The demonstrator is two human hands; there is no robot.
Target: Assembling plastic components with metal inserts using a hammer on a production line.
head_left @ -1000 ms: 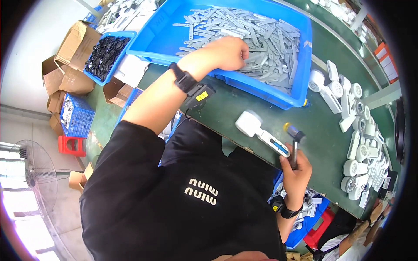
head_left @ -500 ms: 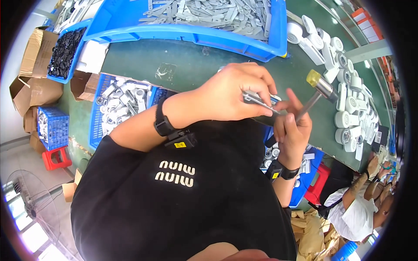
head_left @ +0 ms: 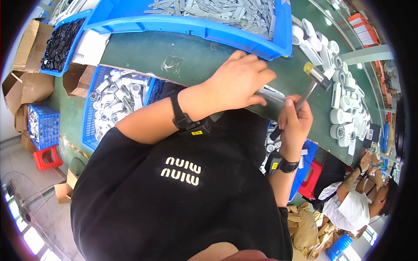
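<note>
Near the table's front edge, my left hand [head_left: 241,82] curls over one end of a long, narrow light-grey plastic part [head_left: 272,93]. The fingers hide much of that end. In my right hand [head_left: 295,119] is a hammer [head_left: 318,78] with a metal head and a translucent yellow face, its handle wrapped by the fingers and the head raised to the right. The right thumb and index finger are close to the part's other end; I cannot tell whether they touch it.
A big blue bin [head_left: 196,27] of flat grey strips stands at the far side. White fan-like housings [head_left: 346,102] crowd the table's right. Blue baskets [head_left: 89,126] of white parts flank me at left and right below table level. A co-worker [head_left: 348,209] sits at far right.
The grey part has gone from being held up at a slant between both hands to lying lower along the table edge. My right index finger has folded in around the hammer handle.
</note>
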